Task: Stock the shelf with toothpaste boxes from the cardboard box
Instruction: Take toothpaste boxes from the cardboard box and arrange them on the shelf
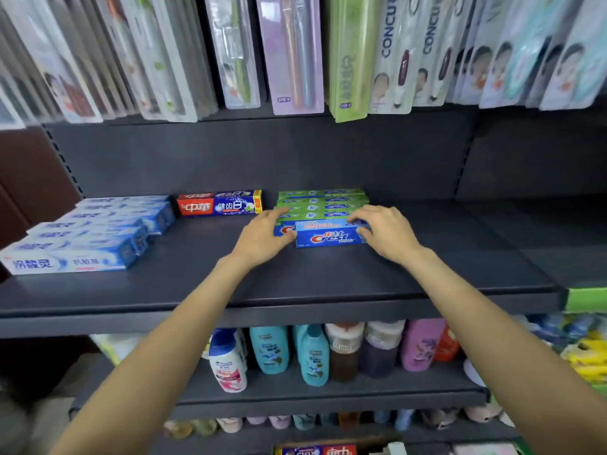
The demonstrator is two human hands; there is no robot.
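Note:
A blue Crest toothpaste box point(330, 237) lies on the dark shelf point(295, 284), in front of a row of green toothpaste boxes point(323, 203). My left hand point(262, 238) grips its left end, thumb at the front. My right hand point(382, 231) pinches its right end. A second blue box shows partly behind the left hand. A red and blue toothpaste box point(219, 202) stands at the back middle. White and blue toothpaste boxes point(88, 234) are stacked at the left. The cardboard box point(315, 449) shows at the bottom edge, with toothpaste boxes in it.
Toothbrush packs point(295, 54) hang above the shelf. Shampoo bottles point(308, 353) fill the shelf below. The shelf's right part and front strip are bare. A green tag point(586, 300) and yellow packs point(588, 356) sit at the right edge.

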